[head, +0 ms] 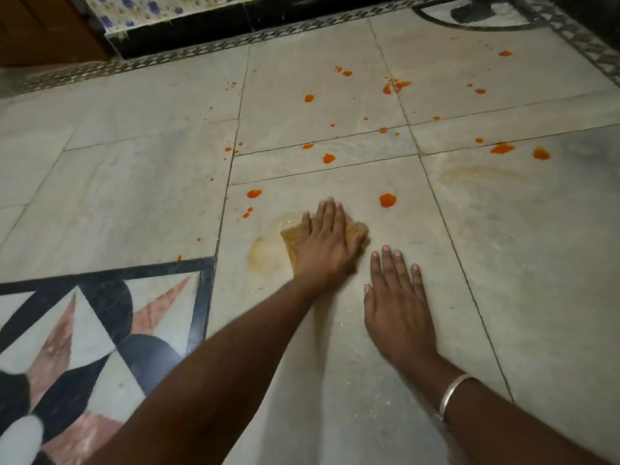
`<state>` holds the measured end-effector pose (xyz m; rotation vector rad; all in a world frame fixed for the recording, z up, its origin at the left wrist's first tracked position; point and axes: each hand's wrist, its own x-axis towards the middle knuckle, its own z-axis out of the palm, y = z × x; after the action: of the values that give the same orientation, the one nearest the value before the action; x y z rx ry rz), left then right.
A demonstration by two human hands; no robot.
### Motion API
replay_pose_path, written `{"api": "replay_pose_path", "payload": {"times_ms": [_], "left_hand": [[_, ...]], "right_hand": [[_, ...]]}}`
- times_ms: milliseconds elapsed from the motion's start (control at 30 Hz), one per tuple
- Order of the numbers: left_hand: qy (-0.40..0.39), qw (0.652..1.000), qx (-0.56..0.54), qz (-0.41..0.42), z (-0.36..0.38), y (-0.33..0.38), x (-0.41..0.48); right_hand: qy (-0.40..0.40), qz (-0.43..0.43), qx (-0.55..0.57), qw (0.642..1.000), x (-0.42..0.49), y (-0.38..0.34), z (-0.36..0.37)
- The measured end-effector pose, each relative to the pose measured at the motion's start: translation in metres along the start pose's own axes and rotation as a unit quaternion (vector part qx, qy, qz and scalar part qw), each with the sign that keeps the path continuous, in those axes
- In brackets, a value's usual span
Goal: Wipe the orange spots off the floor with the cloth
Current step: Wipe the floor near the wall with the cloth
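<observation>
My left hand (pixel 324 243) lies flat with straight fingers on a tan, stained cloth (pixel 360 231), pressing it to the pale marble floor (pixel 134 203); most of the cloth is hidden under the hand. A yellowish wet smear (pixel 268 253) spreads just left of it. My right hand (pixel 397 297) rests flat on the floor beside it, fingers spread, holding nothing. Several orange spots dot the tiles beyond: one (pixel 388 200) just right of my left fingertips, one (pixel 254 193) to the upper left, and more further off, such as those at the right (pixel 540 154).
A black, pink and white inlay pattern (pixel 100 317) fills the floor at the lower left. A checkered border strip (pixel 302 33) and a black skirting with a flowered tile wall (pixel 151 5) run along the far edge. A faint smear (pixel 476 172) marks the right tile.
</observation>
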<state>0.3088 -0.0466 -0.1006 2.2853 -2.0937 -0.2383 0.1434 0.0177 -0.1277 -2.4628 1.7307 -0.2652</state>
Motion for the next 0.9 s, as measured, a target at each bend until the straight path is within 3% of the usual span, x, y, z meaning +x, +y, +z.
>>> {"api": "replay_pose_path", "payload": {"times_ms": [167,333,567,633,700,800,900], "left_hand": [[0.014,0.994,0.027,-0.104,0.0,-0.061,0.017],[0.026,0.98,-0.052,-0.192,-0.011,-0.085,-0.033],[0.036,0.986,-0.044,-0.157,-0.001,-0.057,-0.09],[0.026,0.985,-0.063,-0.16,-0.017,-0.059,-0.092],[0.066,0.978,-0.12,-0.16,-0.042,-0.062,-0.089],[0.177,0.912,-0.29,-0.23,-0.085,-0.077,-0.088],[0.176,0.77,-0.546,-0.279,-0.107,-0.092,-0.082]], "right_hand": [[-0.01,0.0,0.015,1.0,-0.001,0.002,-0.002],[-0.005,0.005,0.021,1.0,-0.001,0.002,-0.003],[-0.027,0.025,0.017,0.999,0.003,-0.005,-0.008],[-0.032,0.02,0.022,0.999,0.006,-0.015,-0.014],[-0.029,0.017,0.035,0.999,0.011,-0.026,-0.02],[-0.034,0.011,0.071,0.997,0.021,-0.041,-0.033],[-0.051,0.007,0.075,0.996,0.023,-0.043,-0.04]]}}
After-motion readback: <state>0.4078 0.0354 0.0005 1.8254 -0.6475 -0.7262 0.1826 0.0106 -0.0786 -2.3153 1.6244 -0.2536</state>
